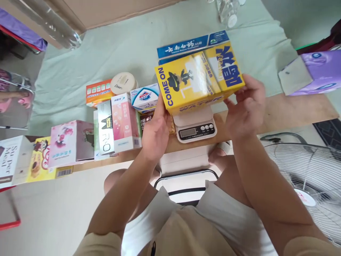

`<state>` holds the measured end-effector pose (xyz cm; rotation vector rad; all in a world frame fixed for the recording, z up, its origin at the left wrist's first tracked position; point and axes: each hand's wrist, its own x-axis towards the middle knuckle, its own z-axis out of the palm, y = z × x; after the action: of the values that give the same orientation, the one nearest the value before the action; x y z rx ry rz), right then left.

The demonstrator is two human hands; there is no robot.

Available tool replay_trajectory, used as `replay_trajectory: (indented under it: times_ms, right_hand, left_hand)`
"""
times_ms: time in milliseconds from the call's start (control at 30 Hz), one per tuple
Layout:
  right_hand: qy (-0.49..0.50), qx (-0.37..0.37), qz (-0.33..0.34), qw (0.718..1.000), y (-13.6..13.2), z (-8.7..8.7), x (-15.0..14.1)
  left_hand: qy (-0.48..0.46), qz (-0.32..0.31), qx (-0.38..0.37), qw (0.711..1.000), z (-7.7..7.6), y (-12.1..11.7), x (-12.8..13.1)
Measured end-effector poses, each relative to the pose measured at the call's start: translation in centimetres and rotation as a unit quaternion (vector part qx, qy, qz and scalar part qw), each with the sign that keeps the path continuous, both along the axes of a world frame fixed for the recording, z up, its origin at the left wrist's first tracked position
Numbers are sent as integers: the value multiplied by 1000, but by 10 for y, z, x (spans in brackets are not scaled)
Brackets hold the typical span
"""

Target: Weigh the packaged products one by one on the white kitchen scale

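A yellow box [198, 78] with blue lettering is gripped at its two ends, tilted, above a white kitchen scale [197, 132]. My left hand [156, 133] closes on its left end, and my right hand [246, 106] holds the right end with the fingers curled at the lower corner. Behind the yellow box shows a blue toothpaste box [191, 46]; whether the two touch I cannot tell. The scale's display and buttons face me, while its plate is partly covered by the yellow box. Close to my left hand are a soap box [145, 97] and a pink-and-white box [125, 122].
Left along the table edge stand several boxes, including a pink box [65, 144], a yellow snack box [41, 158] and a white box [13, 160]. A round Dove tub [124, 82] sits behind. A plastic bottle [227, 12], purple tissue pack [317, 73] and fan [306, 177] are around.
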<state>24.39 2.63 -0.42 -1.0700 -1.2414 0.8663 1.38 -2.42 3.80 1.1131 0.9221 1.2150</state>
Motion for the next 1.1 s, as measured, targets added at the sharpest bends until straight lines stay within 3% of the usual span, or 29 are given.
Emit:
replay_trajectory:
  times_ms: [133, 267, 467, 667, 867, 1100]
  right_hand:
    - [11, -27, 22, 999, -6, -11, -7]
    - [-5, -47, -16, 999, -3, -11, -12]
    - [6, -58, -57, 997, 6, -16, -12]
    - [-127, -87, -97, 983, 17, -11, -9]
    - [-5, -35, -60, 998, 30, -14, -10]
    - [17, -40, -25, 999, 30, -11, -16]
  left_hand:
    - [-32, 6, -27, 999, -22, -8, -14]
    - [-35, 22, 8, 999, -34, -11, -14]
    - [-9, 58, 74, 996, -26, -15, -12]
    - [39, 83, 72, 993, -18, -14, -5]
    - [26, 93, 84, 992, -20, -14, 0]
    - [52, 103, 53, 992, -28, -11, 8]
